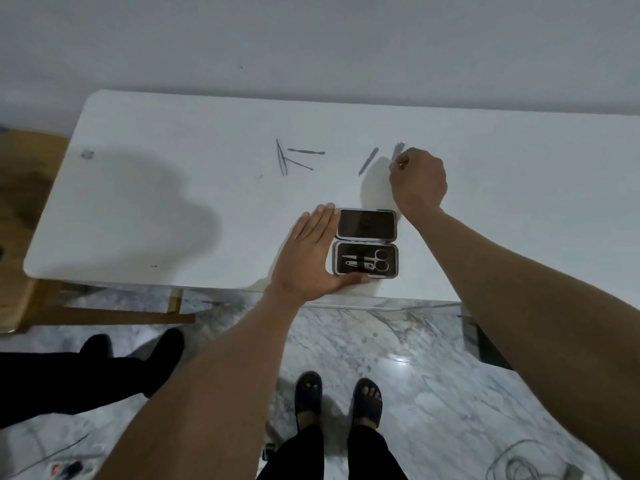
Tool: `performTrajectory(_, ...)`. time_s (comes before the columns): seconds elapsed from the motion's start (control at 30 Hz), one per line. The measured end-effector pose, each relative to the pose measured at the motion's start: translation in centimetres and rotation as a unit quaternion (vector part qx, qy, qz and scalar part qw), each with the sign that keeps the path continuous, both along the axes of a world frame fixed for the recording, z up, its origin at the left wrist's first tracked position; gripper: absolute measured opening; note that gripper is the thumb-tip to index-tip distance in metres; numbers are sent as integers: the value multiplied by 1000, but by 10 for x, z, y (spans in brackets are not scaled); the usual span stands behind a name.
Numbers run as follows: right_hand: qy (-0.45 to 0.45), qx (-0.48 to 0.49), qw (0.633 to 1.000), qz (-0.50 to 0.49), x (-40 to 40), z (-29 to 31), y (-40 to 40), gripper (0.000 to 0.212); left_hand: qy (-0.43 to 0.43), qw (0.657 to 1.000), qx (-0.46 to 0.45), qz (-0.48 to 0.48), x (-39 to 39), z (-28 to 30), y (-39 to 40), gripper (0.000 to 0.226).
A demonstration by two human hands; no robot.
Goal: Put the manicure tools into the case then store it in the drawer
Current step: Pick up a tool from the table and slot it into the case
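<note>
Marble floor nearest you, then the white bench (pixel 173 209) with the items listed front to back. Item one: your left hand (pixel 313 252), flat and released, palm down with thumb along the front edge of the case (pixel 366 242), bracing its left side. Item two: the case itself, open near the front edge of the bench, lid half folded away from you; scissors (pixel 372 260) and a nail clipper (pixel 360 265) are already seated in the near tray, long axes running left to right. Item three: nail file (pixel 368 161), loose, beyond the case, tilted from near-left to far-right. Item four: your right hand (pixel 417 180), fingers pinched shut on a small grey tool (pixel 398 150) just right of the file; which tool it is you cannot tell, as it is blurred. Item five: tweezers (pixel 281 157), a cuticle pusher (pixel 306 152) and a thin pick (pixel 300 164), grouped further left, well apart from either hand. Judgement: the grip's load must travel back toward you and slightly left to reach the tray. No drawer is in sight.
</note>
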State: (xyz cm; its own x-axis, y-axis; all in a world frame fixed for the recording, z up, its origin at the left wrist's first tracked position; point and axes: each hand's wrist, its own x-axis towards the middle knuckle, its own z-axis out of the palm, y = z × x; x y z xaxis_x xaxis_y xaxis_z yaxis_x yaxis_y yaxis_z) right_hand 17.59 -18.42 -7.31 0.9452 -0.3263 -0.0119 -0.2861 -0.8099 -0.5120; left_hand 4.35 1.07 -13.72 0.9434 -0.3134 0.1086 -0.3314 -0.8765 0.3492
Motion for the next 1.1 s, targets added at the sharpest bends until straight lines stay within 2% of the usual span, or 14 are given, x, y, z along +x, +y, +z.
performTrajectory(0.23,5,-14,998,-56,35,-15,6,32,26,999,46,-3,2,3,0,128)
performTrajectory(0.4,30,-11,997,-75,51,-15,11,28,47,998,49,-3,4,6,0,131)
performTrajectory(0.53,47,-7,998,-49,52,-14,14,22,47,998,50,-3,5,6,-1,130)
performTrajectory(0.73,53,-3,999,-5,40,-11,9,25,27,999,37,1,5,7,0,129)
performTrajectory(0.93,30,59,997,33,15,-4,1,52,9,1000,4,1,3,5,-1,129)
performTrajectory(1.1,-10,117,993,14,-6,2,-6,29,15,1000,0,-3,4,5,0,127)
